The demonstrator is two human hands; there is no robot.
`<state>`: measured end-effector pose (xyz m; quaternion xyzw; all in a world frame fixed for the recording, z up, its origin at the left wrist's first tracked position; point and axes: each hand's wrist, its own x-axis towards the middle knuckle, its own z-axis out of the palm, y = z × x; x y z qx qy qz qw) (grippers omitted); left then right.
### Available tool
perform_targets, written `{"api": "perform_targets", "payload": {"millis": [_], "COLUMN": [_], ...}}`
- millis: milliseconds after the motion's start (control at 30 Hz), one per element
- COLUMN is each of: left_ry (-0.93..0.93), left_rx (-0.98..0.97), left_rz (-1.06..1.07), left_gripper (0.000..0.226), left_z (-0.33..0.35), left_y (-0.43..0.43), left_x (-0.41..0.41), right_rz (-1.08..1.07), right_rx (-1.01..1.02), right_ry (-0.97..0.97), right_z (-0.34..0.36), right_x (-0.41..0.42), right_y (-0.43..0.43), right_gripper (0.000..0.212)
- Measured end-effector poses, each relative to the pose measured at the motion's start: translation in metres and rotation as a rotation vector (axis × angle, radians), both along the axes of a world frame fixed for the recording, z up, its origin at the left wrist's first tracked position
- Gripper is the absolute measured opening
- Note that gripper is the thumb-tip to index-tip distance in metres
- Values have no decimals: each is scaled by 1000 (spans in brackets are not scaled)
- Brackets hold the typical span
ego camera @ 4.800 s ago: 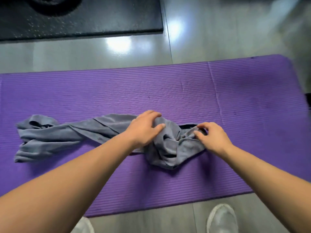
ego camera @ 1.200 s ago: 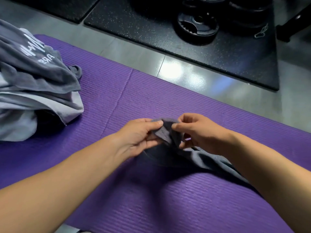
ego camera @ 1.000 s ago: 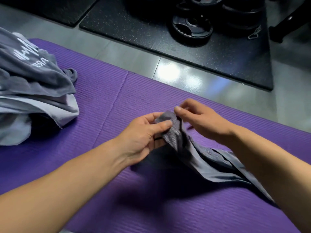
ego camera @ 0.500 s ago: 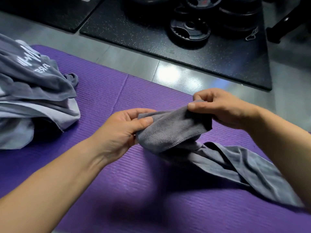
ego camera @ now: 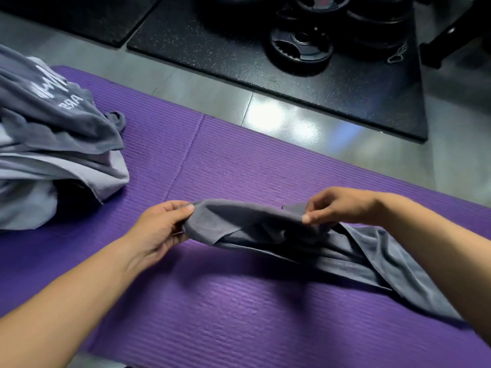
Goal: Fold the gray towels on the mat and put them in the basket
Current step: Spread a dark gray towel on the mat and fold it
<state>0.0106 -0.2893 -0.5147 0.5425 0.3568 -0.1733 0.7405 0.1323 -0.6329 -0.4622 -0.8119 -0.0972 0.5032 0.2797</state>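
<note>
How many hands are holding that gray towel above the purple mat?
2. The left hand pinches the gray towel at its left end; the right hand pinches its top edge further right. No other hands show.

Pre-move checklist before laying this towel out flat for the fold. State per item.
1. Left hand pinches the gray towel at its edge: ok.
2. Right hand pinches the same edge further along: ok.
3. Towel untwisted and flat: not ok. It is bunched between the hands and trails in folds under the right forearm.
4. Bare purple mat in front of the hands to lay it on: ok.
5. Pile of gray towels at the left lies apart from the held towel: ok.
6. Basket position: cannot tell, none plainly in view.
</note>
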Motion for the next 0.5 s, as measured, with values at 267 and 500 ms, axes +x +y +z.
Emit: {"api": "perform_targets", "payload": {"millis": [267,500], "left_ry": [71,34], "left_rx": [106,22], "left_rz": [94,166], "left_gripper": [14,15], "left_z": [-27,-31], "left_y": [11,29], "left_x": [-19,-19], "right_rz": [163,-539], "right_rx": [-242,380], "right_ry": [-491,-64], "right_z": [-40,-9], "right_x": [-4,14], "right_y": [7,13], "right_gripper": [14,31]}}
